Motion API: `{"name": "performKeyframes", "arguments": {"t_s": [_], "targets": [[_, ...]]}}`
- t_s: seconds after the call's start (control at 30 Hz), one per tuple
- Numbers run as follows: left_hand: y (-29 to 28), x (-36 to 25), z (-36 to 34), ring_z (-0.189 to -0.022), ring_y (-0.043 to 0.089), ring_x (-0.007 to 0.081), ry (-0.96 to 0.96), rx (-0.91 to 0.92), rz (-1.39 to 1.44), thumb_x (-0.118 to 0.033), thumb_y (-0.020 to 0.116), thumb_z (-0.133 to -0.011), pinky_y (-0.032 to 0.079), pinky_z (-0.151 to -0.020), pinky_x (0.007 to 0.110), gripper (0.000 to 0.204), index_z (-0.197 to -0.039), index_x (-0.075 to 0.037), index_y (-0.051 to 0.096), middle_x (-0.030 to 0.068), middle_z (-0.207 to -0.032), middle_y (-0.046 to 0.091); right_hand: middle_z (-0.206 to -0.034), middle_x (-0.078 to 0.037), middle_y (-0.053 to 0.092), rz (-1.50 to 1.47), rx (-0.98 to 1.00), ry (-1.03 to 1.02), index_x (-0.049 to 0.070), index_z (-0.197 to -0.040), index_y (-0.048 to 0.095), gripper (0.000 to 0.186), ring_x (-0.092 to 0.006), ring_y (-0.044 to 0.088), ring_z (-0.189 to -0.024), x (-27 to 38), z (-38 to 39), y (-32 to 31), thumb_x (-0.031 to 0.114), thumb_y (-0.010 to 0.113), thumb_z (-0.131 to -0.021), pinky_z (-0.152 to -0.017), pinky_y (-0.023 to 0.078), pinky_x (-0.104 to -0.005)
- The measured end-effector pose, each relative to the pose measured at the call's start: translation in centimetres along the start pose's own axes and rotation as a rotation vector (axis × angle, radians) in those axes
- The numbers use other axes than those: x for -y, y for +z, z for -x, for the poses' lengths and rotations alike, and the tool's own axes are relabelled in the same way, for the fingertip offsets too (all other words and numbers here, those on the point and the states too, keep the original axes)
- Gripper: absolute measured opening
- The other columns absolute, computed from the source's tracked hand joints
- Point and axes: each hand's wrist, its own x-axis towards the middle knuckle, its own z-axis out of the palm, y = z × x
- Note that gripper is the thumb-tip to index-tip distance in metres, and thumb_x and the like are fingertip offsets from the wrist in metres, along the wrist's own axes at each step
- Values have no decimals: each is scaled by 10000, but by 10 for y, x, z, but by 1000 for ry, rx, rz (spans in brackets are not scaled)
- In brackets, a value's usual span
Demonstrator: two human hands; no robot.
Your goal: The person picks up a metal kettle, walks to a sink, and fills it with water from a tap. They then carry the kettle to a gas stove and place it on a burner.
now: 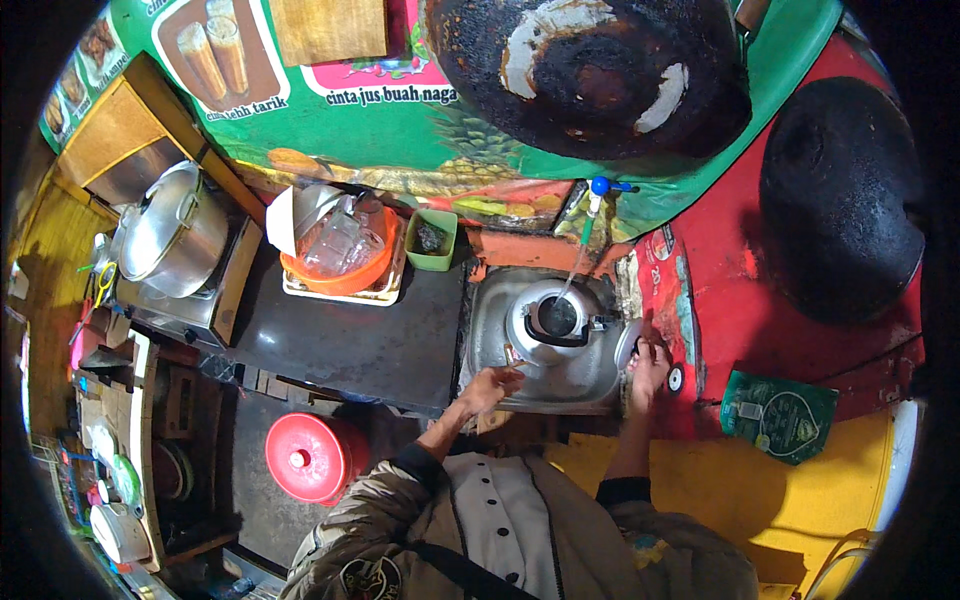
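Observation:
A silver kettle [525, 338] stands upright in the metal sink [590, 385], its round top uncovered and its dark handle lying to the near side. From the tap [597, 192] with a blue knob and a green tube, a thin stream of water runs into the kettle. My right hand [650, 366] grips a round metal lid [627, 343] at the sink's right edge. At the near left of the sink, my left hand [490, 388] is held with its fingers loosely stretched toward the kettle; I see nothing in it.
Left of the sink, a dark counter [300, 330] carries an orange basin [375, 262] of clear glasses and a green square container [432, 240]. A large pot [178, 235] sits on a stove. Big blackened woks [840, 200] hang or lean around; a red lidded bucket [305, 458] stands below.

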Motion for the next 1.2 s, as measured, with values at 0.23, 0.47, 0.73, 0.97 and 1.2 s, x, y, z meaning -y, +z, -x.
{"name": "performKeyframes", "arguments": {"t_s": [0.23,0.47,0.73,0.97,1.2], "targets": [[0,7,-4,-928,627,144,-15,-5,63,-188,635,-964,505,-833,303,325,-1232,-4,630,71,-1046,695,-666,11,529,-67,17,39,26,-884,604,165,-83,491,-519,-3,-4,-1,178,666,-901,-433,415,-246],[3,9,-5,-869,599,122,9,-5,79,-218,654,-954,500,-769,300,326,-1215,-22,643,39,-971,676,-655,14,530,-103,5,28,26,-897,612,171,-70,486,-511,-3,-2,-2,182,683,-903,-428,412,-240],[3,2,-6,-915,642,145,-43,4,62,-168,629,-952,518,-813,308,328,-1221,19,638,75,-1036,700,-695,-8,556,-14,23,45,27,-919,619,212,-86,517,-551,1,-3,-7,228,685,-905,-447,419,-240],[5,-10,0,-906,636,148,-55,-27,103,-147,622,-953,515,-811,311,326,-1222,37,631,77,-1033,698,-660,2,533,-92,23,56,44,-877,597,196,-80,491,-523,3,-4,-5,211,696,-897,-439,400,-233],[6,-9,-1,-869,612,128,-66,-23,104,-150,635,-947,510,-811,303,315,-1213,18,643,49,-995,692,-640,10,522,-141,30,59,44,-884,593,183,-76,471,-504,3,-2,-4,195,694,-904,-436,392,-229]]}}
